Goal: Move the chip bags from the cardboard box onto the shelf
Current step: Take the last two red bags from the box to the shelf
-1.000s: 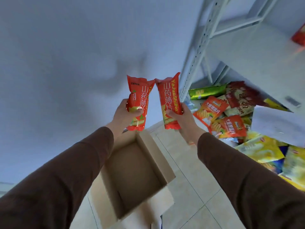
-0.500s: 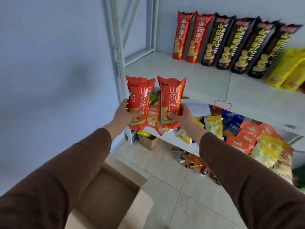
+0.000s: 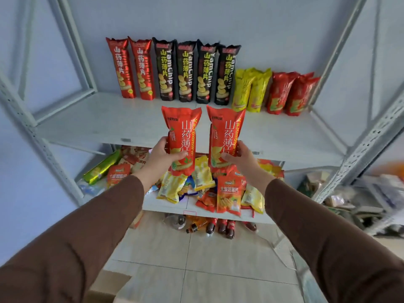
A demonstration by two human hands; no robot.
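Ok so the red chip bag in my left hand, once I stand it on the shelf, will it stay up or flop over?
The red chip bag stays straight above the left hand gripping only its lower part, so it's probably puffy, fairly stiff and light. It's tall and narrow, so likely tippy alone. The bags in the back row stand against the wall; leaning it there should help.

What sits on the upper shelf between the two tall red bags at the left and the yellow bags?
Four tall black chip bags stand upright in a row between the red bags and the yellow bags, seen in the head view.
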